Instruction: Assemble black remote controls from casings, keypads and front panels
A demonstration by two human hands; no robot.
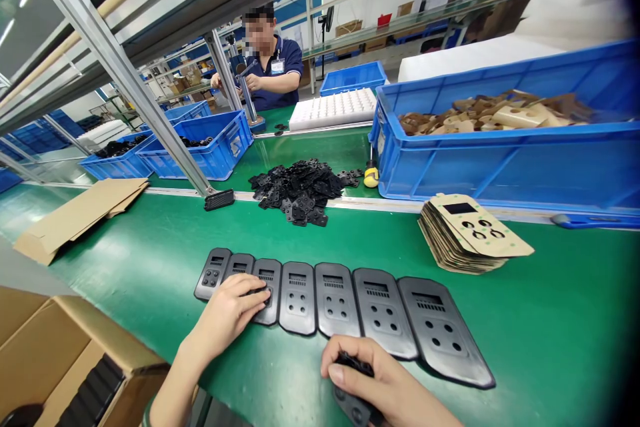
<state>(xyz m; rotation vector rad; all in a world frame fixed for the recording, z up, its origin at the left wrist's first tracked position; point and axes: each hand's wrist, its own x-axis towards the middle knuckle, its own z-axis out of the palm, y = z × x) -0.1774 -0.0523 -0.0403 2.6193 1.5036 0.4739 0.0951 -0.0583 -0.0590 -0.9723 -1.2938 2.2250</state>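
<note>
A row of several black plastic panels [297,320] lies on the green bench, each with a slot and round holes. My left hand [233,310] reaches over the third panel from the left, fingers close together and bent onto a black button pad [267,294] partly hidden beneath them. The leftmost panel [219,257] has a pad with raised buttons in its holes. My right hand [373,373] is closed round a small stack of black button pads [353,407], held low in front of the row. Farther back lies a heap of the same dark pads [300,187].
A stack of cut-out tan sheets [475,233] sits at right, before a large blue bin [500,163] of brown pieces. A yellow-handled screwdriver [371,175], flat cardboard [80,213] and an open carton [135,347] surround the area. A metal post [150,107] slants at left; a co-worker [275,70] sits opposite.
</note>
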